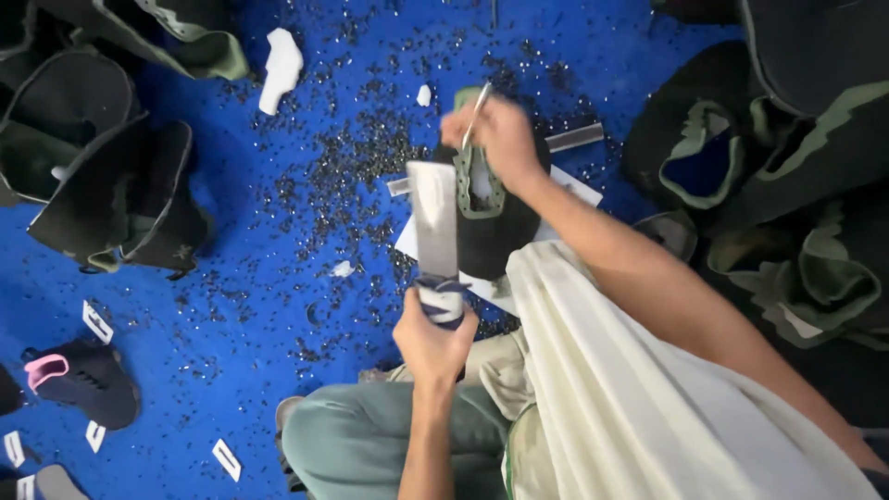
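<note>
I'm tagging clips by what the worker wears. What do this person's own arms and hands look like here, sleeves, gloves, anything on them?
Both hands are bare: no gloves, rings or watch show on the left hand or the right hand. Both forearms are uncovered as far as they show, with no sleeve on either. A loose cream-white garment hangs under the right arm, and grey-green trousers cover the knee.

Single head view; straight down; close above floor [231,241]
</note>
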